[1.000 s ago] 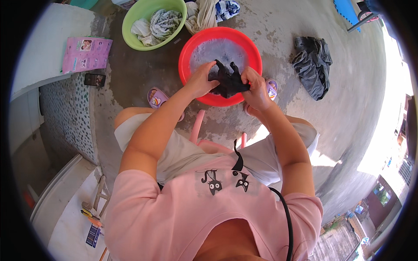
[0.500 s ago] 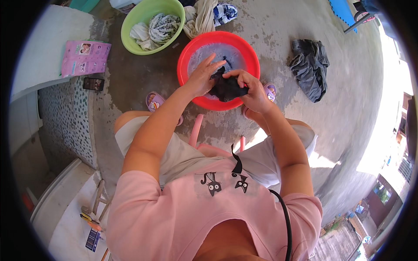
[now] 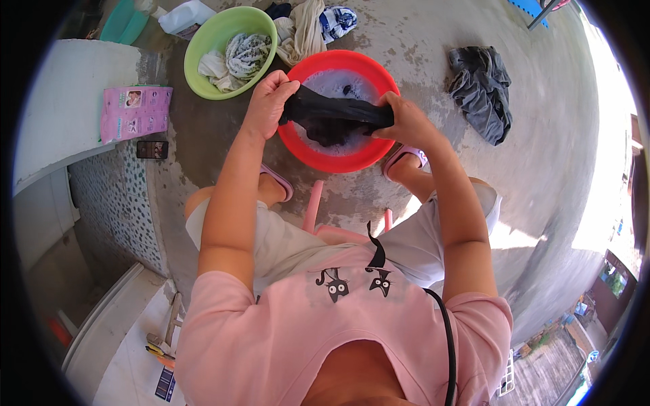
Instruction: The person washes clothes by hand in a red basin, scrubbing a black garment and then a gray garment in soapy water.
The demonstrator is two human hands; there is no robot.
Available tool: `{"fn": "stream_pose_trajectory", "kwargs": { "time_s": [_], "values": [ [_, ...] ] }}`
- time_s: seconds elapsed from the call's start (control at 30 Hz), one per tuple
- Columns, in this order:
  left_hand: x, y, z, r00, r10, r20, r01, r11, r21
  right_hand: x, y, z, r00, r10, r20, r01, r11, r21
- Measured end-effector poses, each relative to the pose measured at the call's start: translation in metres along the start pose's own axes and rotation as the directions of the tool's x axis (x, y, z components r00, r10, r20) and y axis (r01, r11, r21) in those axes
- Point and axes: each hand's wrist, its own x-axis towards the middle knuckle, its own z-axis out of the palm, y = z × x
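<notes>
Left to right, the left hand (image 3: 272, 105), its thumb pressed to its curled fingers, pinches one end of a black cloth (image 3: 335, 110); the right hand (image 3: 408, 123) pinches the other end between thumb and bent fingers. The cloth is held over a red basin (image 3: 338, 163). Its upper part is drawn into a taut, smooth, nearly level band with lengthwise creases; its lower part sags in a loose, darker fold. Whether this fold meets the water (image 3: 352, 81) cannot be told. The water is cloudy, with pale foam; the basin is round, with a broad, smooth rim.

Surroundings, left to right: a wall (image 3: 122, 203) patterned with dark, pebble-like spots; a glossy, rectangular pink pack (image 3: 135, 114); a flat, dark phone (image 3: 152, 149); a white jug (image 3: 184, 19); a round, pale green tub (image 3: 194, 68) containing crumpled white and grey-patterned laundry (image 3: 247, 55); a heap of rumpled beige fabric (image 3: 308, 27); a smooth pink stool (image 3: 338, 235); a bunched blue-and-white fabric (image 3: 338, 22); the rough, blotched grey floor (image 3: 426, 47); and, lying on it, a deeply wrinkled dark grey garment (image 3: 481, 95).
</notes>
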Motion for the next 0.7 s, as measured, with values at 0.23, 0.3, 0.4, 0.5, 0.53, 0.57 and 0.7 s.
{"fn": "stream_pose_trajectory", "kwargs": {
  "time_s": [0.23, 0.3, 0.4, 0.5, 0.53, 0.57, 0.7],
  "values": [
    [0.006, -0.019, -0.011, 0.967, 0.245, -0.07, -0.092, 0.592, 0.801, 0.006, 0.021, -0.019, 0.995, 0.013, 0.097, -0.023, 0.994, 0.102],
    [0.0, -0.016, -0.004, 0.982, 0.186, -0.037, -0.05, 0.439, 0.897, 0.006, 0.024, -0.018, 0.988, 0.142, 0.06, -0.154, 0.909, 0.388],
    [-0.004, -0.019, -0.011, 0.989, 0.147, -0.012, -0.039, 0.342, 0.939, 0.009, 0.027, -0.016, 0.982, 0.187, -0.038, -0.129, 0.795, 0.592],
    [-0.006, -0.01, -0.01, 0.997, -0.008, -0.082, 0.076, 0.469, 0.88, 0.009, 0.019, -0.015, 0.966, 0.225, -0.13, -0.103, 0.791, 0.603],
    [-0.007, -0.008, -0.012, 0.999, -0.001, -0.041, 0.036, 0.506, 0.862, 0.006, 0.009, -0.018, 0.966, 0.22, -0.138, -0.112, 0.832, 0.543],
    [-0.007, -0.006, -0.015, 1.0, 0.008, -0.002, -0.003, 0.542, 0.84, 0.004, 0.005, -0.019, 0.966, 0.214, -0.146, -0.121, 0.869, 0.48],
    [-0.003, 0.0, -0.027, 0.984, -0.068, 0.162, -0.057, 0.749, 0.66, 0.006, 0.041, -0.014, 0.989, 0.001, -0.15, 0.011, 0.997, 0.079]
  ]
}}
